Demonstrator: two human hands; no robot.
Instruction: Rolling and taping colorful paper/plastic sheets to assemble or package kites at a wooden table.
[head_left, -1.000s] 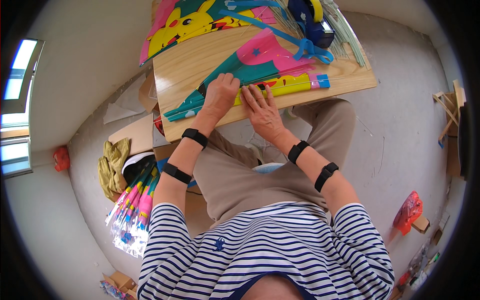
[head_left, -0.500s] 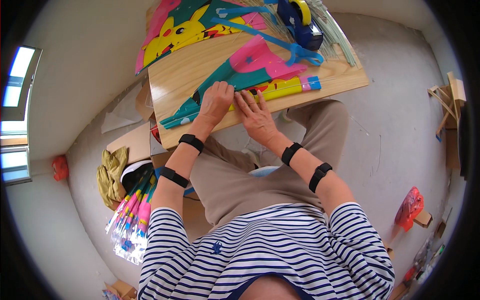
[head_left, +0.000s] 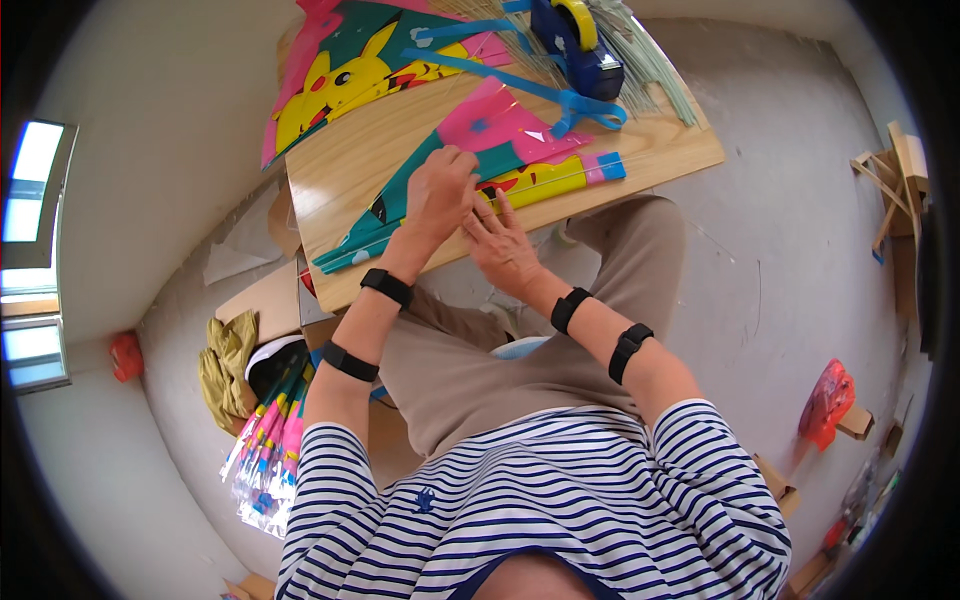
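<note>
From my feed the biggest thing is the grey concrete floor (head_left: 780, 260), and on it stands a low wooden board table (head_left: 370, 165) that I look down on from above the seated person's lap. Across the table's far left lies a large kite sheet (head_left: 345, 75) in yellow, pink and teal, and near the far right edge I see a bundle of thin pale sticks (head_left: 650, 55) fanned beside a blue tape dispenser (head_left: 580, 40) with a yellow roll on it, from which blue ribbon strips (head_left: 560, 95) trail toward the middle. The thing in hand is a folded kite (head_left: 500, 150), a long teal, pink and yellow wedge lying slantwise along the near half of the table, its narrow tip pointing to the near left corner. My left hand (head_left: 440, 190) rests on its middle with the fingers curled down, pressing or pinching the plastic; I cannot tell which. My right hand (head_left: 500, 240) lies just beside it, open and flat, fingers spread on the kite's near edge. Down on the floor to the left I see a sheaf of packed kites (head_left: 265, 450) and a yellow cloth (head_left: 225, 365); well off to the right sits a red plastic bag (head_left: 825, 400).
</note>
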